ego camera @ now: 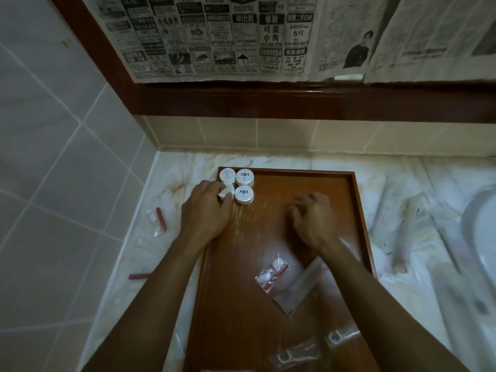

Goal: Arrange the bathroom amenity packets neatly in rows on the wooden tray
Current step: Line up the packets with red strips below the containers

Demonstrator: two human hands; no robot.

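Note:
A brown wooden tray (281,229) lies on the marble counter. Three round white packets (244,177) stand in its far left corner, and my left hand (206,210) grips a fourth round packet (226,191) beside them. My right hand (311,218) hovers over the tray's middle, blurred, fingers curled, holding nothing that I can see. Nearer to me on the tray lie a clear packet with a red stick (272,275), a long flat sachet (300,287) and clear packets with white floss picks (298,351).
Left of the tray on the counter (171,170) lie a clear packet with a red stick (158,221), cotton swabs (150,247) and another red stick (139,276). Several long packets (408,237) lie to the right. A sink rim (480,237) is at far right. Tiled walls stand behind and left.

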